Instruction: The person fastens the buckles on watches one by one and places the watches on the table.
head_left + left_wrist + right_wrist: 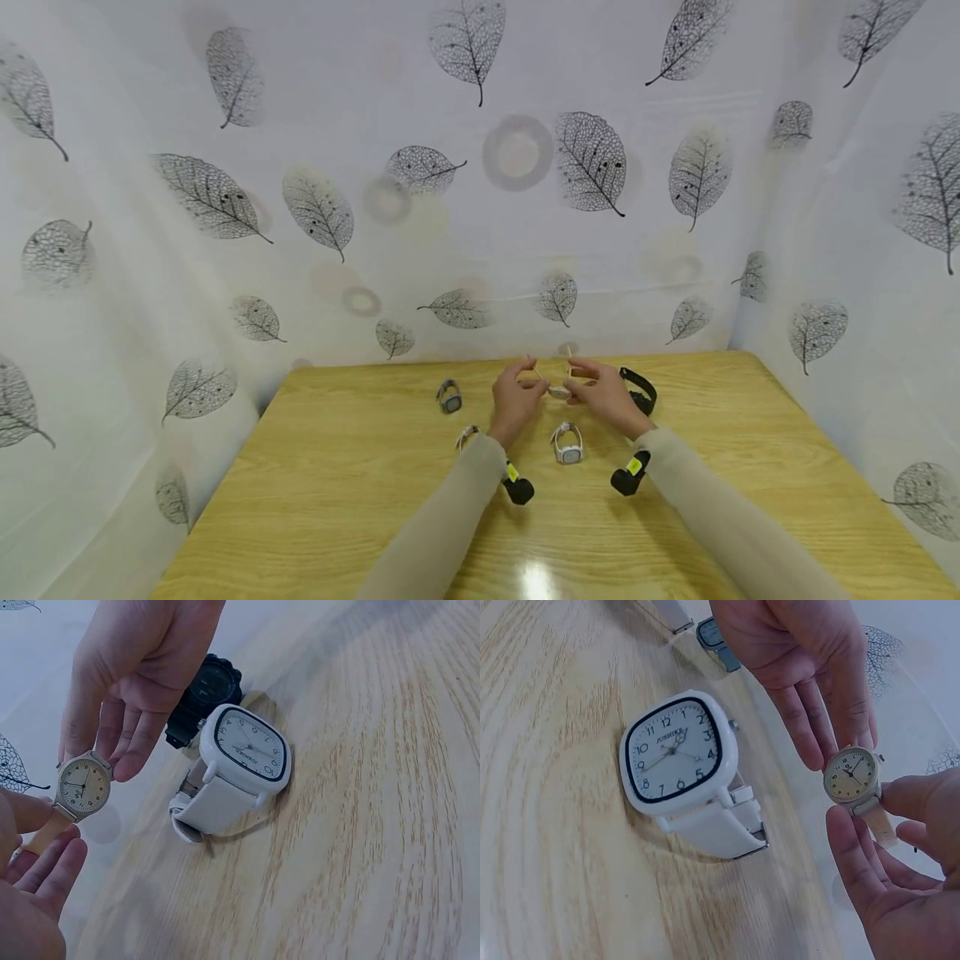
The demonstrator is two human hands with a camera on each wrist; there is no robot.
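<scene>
A small round wristwatch (559, 392) with a cream dial and pale strap is held up between both hands above the far part of the table. My left hand (517, 400) pinches the strap on one side of the case; my right hand (606, 396) pinches the other side. In both wrist views the watch's dial (84, 786) faces the camera, and fingertips hide parts of the strap. Nearer to me stands a white square-faced watch (568, 453), its strap buckled in a loop. Beside my right hand is a black watch (643, 400).
A grey-blue watch (450, 402) stands left of my left hand. Another pale watch (467, 435) is partly hidden behind the left wrist. The wooden table (337, 483) meets a leaf-patterned white curtain (480, 250) at its far edge.
</scene>
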